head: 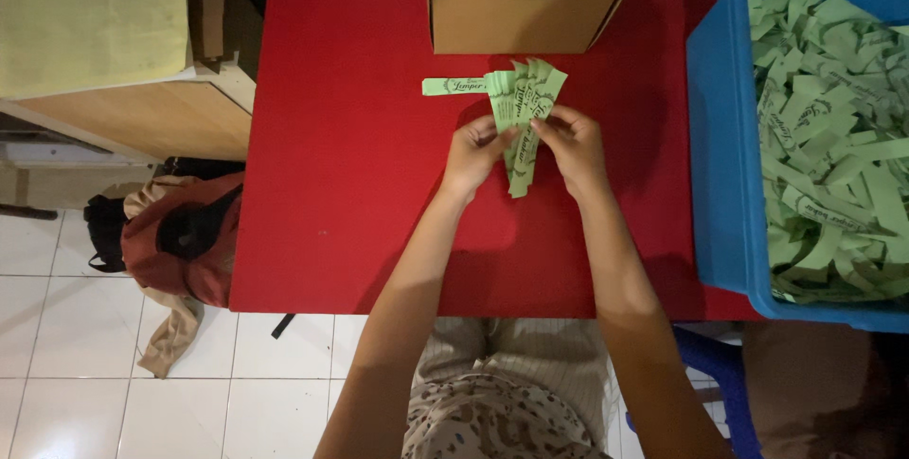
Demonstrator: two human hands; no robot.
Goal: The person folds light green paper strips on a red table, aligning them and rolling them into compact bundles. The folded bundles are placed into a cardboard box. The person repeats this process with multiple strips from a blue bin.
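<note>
Green paper strips (522,113), fanned bundle: pinched between left hand (471,154) and right hand (574,144), mid red table (341,156); lower ends hidden by fingers, print illegible.

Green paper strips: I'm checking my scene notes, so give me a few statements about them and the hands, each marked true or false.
1. Both hands, left hand and right hand, hold a fanned bunch of green strips. True.
2. The blue bin holds red strips. False: it holds loose green ones.
3. The cardboard box holds stacked green strips. True.
4. The table is white. False: it is red.
5. One single strip lies flat on the table, beside the bunch. True.
</note>
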